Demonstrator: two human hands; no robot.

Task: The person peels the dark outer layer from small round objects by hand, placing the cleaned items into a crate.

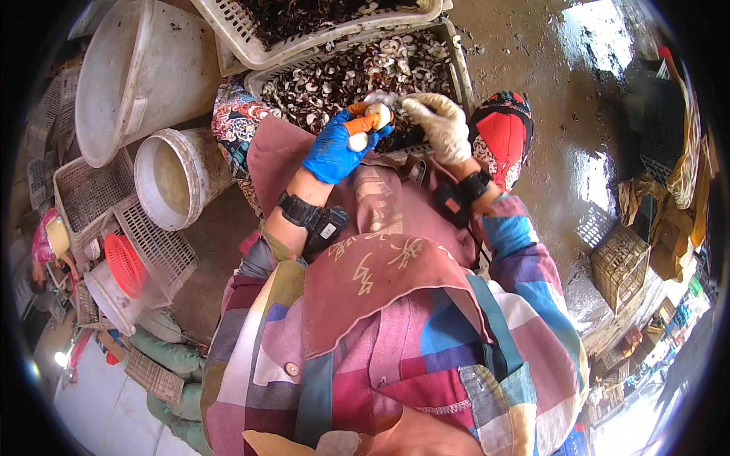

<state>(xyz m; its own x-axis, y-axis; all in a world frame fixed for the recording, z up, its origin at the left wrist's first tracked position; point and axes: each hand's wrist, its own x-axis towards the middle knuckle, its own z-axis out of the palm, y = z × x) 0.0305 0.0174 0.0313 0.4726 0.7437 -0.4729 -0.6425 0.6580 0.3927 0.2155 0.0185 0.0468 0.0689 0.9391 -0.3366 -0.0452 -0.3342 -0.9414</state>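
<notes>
My left hand (334, 146), in a blue glove with orange finger covers, is closed around a round, pale peeled piece (378, 114). A second pale piece (357, 142) shows lower down against the same palm. Just right of it, my right hand (443, 125), in a whitish glove, has its fingers drawn together; what they hold is hidden. A pale blur lies between the two hands. Both are above a plastic crate (465, 76) of dark brown peelings and white scraps (334, 80). The exact kind of the pale pieces cannot be made out.
Another crate (228, 30) of dark scraps overlaps the far edge. On the left stand a large white tub (179, 68), a white bucket (199, 171), slatted crates (163, 254) and a red basket (125, 266). Wet floor (547, 68) and a tan crate (620, 266) are right.
</notes>
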